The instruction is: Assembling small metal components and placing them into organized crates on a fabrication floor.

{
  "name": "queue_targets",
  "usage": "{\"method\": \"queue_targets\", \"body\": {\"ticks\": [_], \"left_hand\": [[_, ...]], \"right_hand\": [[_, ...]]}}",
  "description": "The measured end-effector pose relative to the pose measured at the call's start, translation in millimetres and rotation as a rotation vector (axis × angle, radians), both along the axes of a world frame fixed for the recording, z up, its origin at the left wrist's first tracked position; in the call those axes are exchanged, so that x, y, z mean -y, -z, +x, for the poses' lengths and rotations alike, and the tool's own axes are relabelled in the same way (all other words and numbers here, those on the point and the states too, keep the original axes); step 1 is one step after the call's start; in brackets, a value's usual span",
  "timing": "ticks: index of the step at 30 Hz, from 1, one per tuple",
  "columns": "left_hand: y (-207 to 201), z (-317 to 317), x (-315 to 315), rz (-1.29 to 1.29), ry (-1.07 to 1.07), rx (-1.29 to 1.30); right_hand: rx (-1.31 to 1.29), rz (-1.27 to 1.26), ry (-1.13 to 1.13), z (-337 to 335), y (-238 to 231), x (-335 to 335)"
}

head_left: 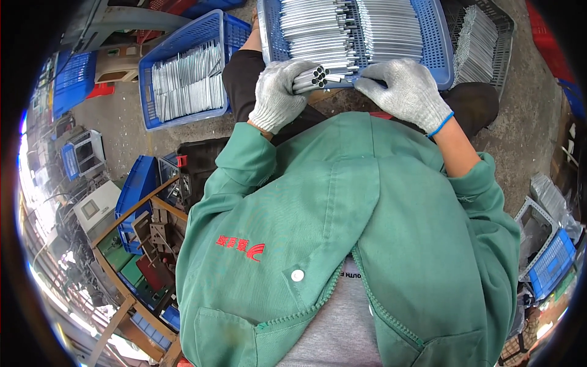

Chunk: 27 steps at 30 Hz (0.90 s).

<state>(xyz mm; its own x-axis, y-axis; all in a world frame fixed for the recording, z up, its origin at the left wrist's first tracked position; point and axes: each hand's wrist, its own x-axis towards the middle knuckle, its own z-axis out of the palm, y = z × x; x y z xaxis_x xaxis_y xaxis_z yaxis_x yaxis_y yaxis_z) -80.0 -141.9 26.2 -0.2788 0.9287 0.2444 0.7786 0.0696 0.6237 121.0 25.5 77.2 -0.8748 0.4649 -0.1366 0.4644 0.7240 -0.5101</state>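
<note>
My left hand (276, 96), in a grey-white knitted glove, is wrapped round a bundle of thin metal tubes (319, 77). Their round hollow ends point to the right, and one tube sticks out past the others. Facing those ends is my right hand (406, 92), gloved the same way with a blue cuff edge. Its thumb and forefinger come close together in a pinch; what is between the tips, if anything, is too small to make out. Just beyond both hands stands a blue plastic crate (445, 43) with stacked metal tubes (390, 30) in two rows.
To the left, another blue crate (145, 101) holds shorter-looking metal pieces (188, 82). A dark crate (506, 58) with more tubes stands at the right. Left of me is a wooden frame (137, 205) among metal parts; a white rack (533, 235) is at the right.
</note>
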Motion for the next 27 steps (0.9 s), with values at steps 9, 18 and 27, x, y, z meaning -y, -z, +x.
{"method": "queue_targets", "body": {"ticks": [9, 18, 27], "left_hand": [[3, -3, 3, -0.052, 0.012, 0.064], [11, -3, -1, -0.031, -0.005, 0.001], [52, -6, -41, -0.287, -0.153, 0.079]], "right_hand": [[0.022, -0.026, 0.013, -5, 4, -6], [0.070, -0.180, 0.030, -4, 4, -7], [0.064, -0.088, 0.265, 4, 37, -15]]}}
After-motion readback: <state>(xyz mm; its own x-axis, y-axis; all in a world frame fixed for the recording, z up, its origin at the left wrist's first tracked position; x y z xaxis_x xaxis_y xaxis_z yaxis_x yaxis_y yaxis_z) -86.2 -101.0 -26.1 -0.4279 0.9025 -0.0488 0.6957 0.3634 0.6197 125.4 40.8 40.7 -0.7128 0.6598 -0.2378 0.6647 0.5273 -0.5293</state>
